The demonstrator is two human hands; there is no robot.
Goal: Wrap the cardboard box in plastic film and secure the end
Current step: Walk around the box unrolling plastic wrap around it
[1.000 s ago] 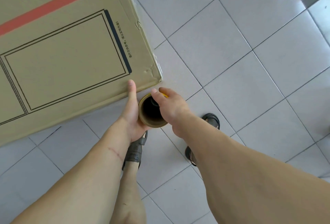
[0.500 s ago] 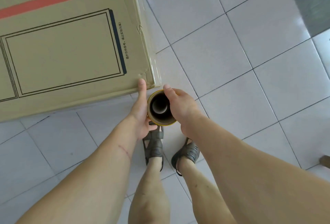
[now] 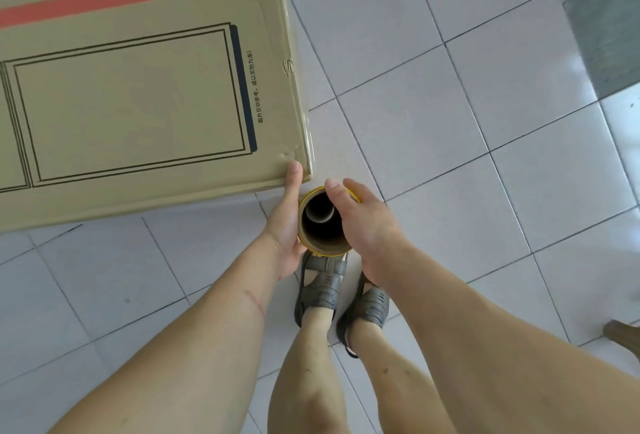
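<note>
While both bare forearms reach down over the person's sandalled feet (image 3: 323, 290), the two hands clasp an upright film roll (image 3: 323, 222) between them just off the near right corner of the cardboard box (image 3: 138, 97). The left hand (image 3: 285, 225) cups the roll's left side with its thumb stretched up to the box edge; the right hand (image 3: 365, 222) curls round the right side, thumb over the rim. The roll's long axis runs vertical, its open core facing the camera. A glossy sheen at the box corner suggests film already laid there, though its edge is hard to trace. To turn this corner well, the person would likely keep the roll upright and close to the box, holding tension so the film lies flat. Beyond lies the pale tiled floor (image 3: 450, 35).
</note>
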